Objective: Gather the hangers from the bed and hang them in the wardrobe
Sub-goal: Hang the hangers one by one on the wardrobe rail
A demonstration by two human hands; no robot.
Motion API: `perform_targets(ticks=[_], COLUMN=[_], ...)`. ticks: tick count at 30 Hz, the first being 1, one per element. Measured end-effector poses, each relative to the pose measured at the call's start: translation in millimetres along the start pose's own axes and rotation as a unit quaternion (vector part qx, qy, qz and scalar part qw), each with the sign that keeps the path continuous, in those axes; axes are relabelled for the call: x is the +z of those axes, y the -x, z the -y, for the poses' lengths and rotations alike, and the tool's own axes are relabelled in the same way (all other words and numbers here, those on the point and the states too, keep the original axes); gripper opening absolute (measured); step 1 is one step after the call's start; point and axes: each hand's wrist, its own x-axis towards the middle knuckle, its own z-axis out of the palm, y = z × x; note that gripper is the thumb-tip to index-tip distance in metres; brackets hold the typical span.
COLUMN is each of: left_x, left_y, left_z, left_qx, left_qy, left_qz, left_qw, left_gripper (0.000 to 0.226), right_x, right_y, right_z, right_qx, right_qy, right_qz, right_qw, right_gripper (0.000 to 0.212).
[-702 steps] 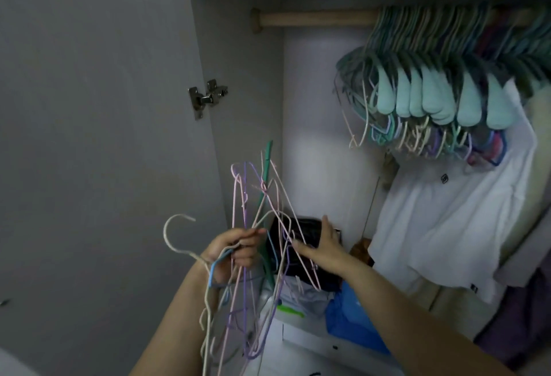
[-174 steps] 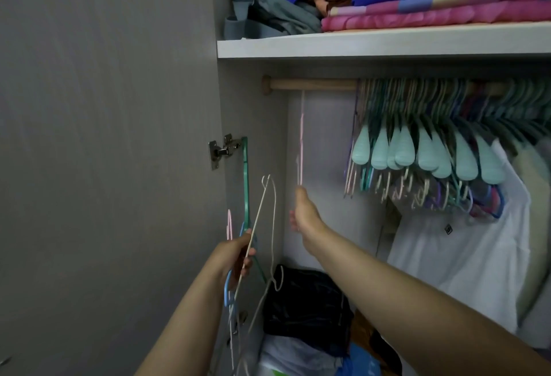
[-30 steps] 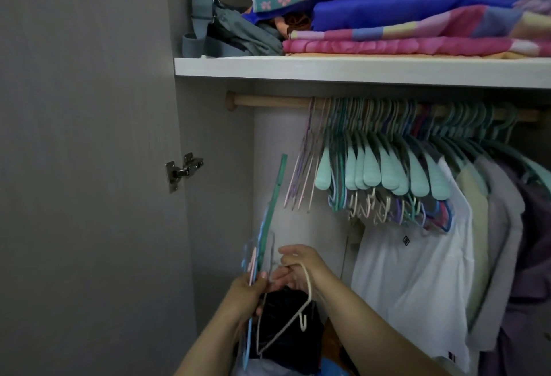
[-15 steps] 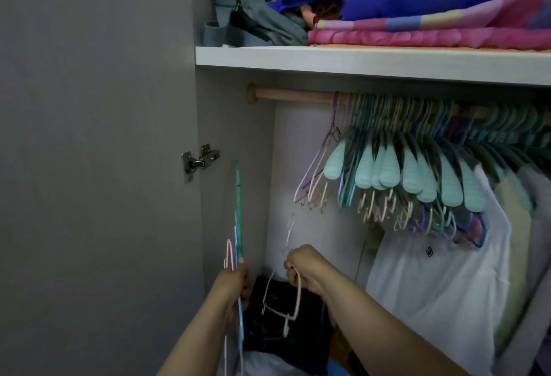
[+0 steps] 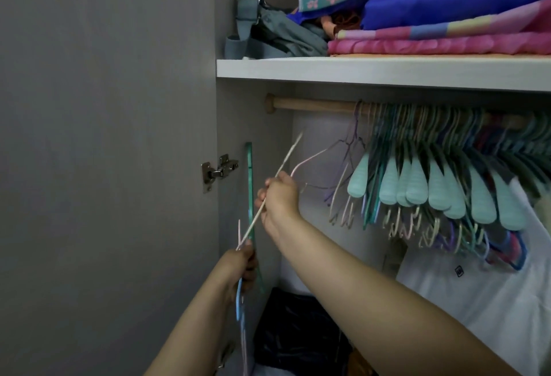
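Observation:
My right hand (image 5: 278, 197) grips a thin cream wire hanger (image 5: 290, 152), raised partway toward the wooden rail (image 5: 313, 105) inside the open wardrobe. My left hand (image 5: 238, 268), lower and to the left, holds a small bunch of hangers (image 5: 250, 197) upright, among them a green one, a pink one and a blue one. Many hangers (image 5: 432, 185) hang on the rail from its middle to the right, several with pale mint shoulder ends. The rail's left end is bare.
The grey wardrobe door (image 5: 104, 167) stands open on the left with a metal hinge (image 5: 219, 170). A white shelf (image 5: 372, 70) above the rail carries folded bedding and a grey bag (image 5: 268, 30). A white shirt (image 5: 477, 286) hangs at right; a dark bag (image 5: 298, 331) sits below.
My right hand has lifted the cream hanger from near my left hand up toward the rail. My left hand stays low with its bunch.

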Motion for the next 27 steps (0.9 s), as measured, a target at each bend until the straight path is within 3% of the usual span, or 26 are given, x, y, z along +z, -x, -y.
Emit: perform_targets(ticks=[4,7,11,15,18,22,25,27], left_x=[-1.6,3.0,8.3,9.9,6.0,-1.9,-4.3,-6.2], left_y=[-0.3,0.8,2.7,3.1,2.9,4.9,9.0,11.6], left_z=[-2.9,-4.8,-12.0,-24.3,-32.7,-37.7,-38.4,-37.1], left_qx=[0.013,0.017,0.007,0.012,0.014,0.013,0.004,-0.003], left_qy=[-0.007,-0.015,-0.020,-0.017,-0.010,0.015,0.056,0.070], left_qz=[-0.001,-0.012,-0.002,0.011,0.022,0.041,0.052,0.055], left_qw=[1.000,1.000,1.000,1.000,1.000,0.999,0.997,0.996], left_gripper=[0.044,0.044,0.041,0.042,0.043,0.039,0.028,0.026], right_x=[-6.0,-7.4,-3.3,-1.4,-20.1,-50.3,-69.8,-83.0], right_y=[-0.3,-0.5,-22.1,-70.2,-101.6,-125.5,-124.9,-119.6], right_z=[-18.0,-25.1,8.1,67.3,83.6,77.9,74.4,73.3], right_qx=[-0.002,-0.001,-0.074,-0.122,-0.107,-0.066,-0.097,-0.119], right_qy=[0.004,0.043,0.059,0.040,0.082,0.140,0.131,0.153], right_qz=[-0.001,0.012,0.018,-0.040,-0.069,-0.096,-0.151,-0.184], right_qw=[1.000,0.999,0.995,0.991,0.988,0.983,0.975,0.964], right_gripper=[0.062,0.059,0.052,0.040,0.025,0.033,0.023,0.039])
